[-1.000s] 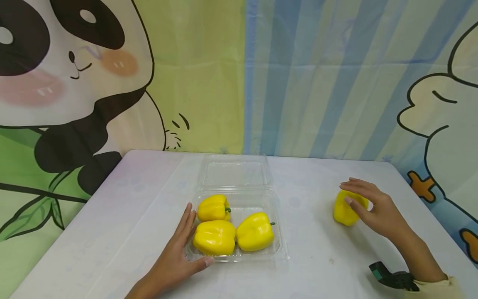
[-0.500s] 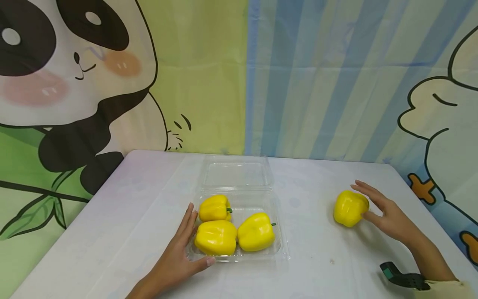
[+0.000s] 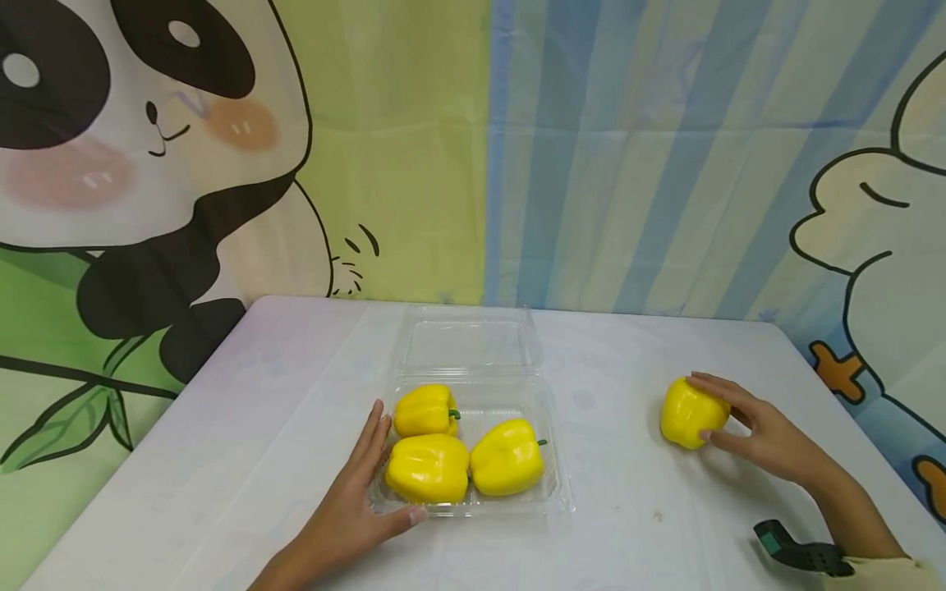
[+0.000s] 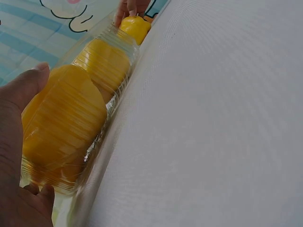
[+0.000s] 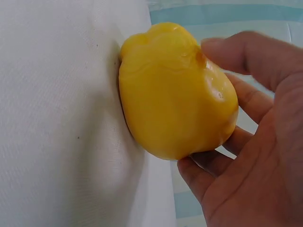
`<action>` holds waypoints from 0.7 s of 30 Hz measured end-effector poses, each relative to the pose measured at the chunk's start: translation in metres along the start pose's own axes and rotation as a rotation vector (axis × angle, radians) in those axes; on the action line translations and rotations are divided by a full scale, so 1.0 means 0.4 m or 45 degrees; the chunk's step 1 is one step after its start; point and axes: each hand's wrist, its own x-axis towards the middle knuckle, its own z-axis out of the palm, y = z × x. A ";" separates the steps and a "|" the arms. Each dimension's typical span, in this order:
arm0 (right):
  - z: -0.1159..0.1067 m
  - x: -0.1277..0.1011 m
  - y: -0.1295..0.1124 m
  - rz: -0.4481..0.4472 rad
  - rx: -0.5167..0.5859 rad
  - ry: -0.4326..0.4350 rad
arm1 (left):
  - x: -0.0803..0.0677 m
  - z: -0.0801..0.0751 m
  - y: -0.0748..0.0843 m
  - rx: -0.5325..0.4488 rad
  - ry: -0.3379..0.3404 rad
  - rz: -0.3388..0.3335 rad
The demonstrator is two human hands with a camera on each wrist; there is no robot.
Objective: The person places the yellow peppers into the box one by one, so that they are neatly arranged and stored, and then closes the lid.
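Observation:
A yellow bell pepper (image 3: 686, 416) stands on the table at the right. My right hand (image 3: 772, 433) holds it from its right side; in the right wrist view the thumb (image 5: 222, 51) lies against the pepper (image 5: 175, 99) and the other fingers curl round behind it. My left hand (image 3: 346, 502) rests at the left front corner of a clear plastic clamshell container (image 3: 510, 397), fingers straight along its side, thumb at the front rim. Inside lie three yellow bell peppers: one at the back left (image 3: 423, 410), one at the front left (image 3: 426, 469), one at the right (image 3: 507, 458).
The container's hinged lid (image 3: 471, 343) lies folded back on the white table (image 3: 613, 525), toward the far edge. Behind the table hangs a printed curtain (image 3: 414, 148) with a panda and stripes. A dark band (image 3: 805, 554) sits around the right wrist.
The right hand has drawn back a little to the right of the lone pepper, then closed in around it. The left hand and the container have stayed in place.

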 end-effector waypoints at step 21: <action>-0.020 0.006 -0.008 0.033 -0.178 -0.068 | -0.001 -0.001 0.001 -0.010 -0.004 -0.004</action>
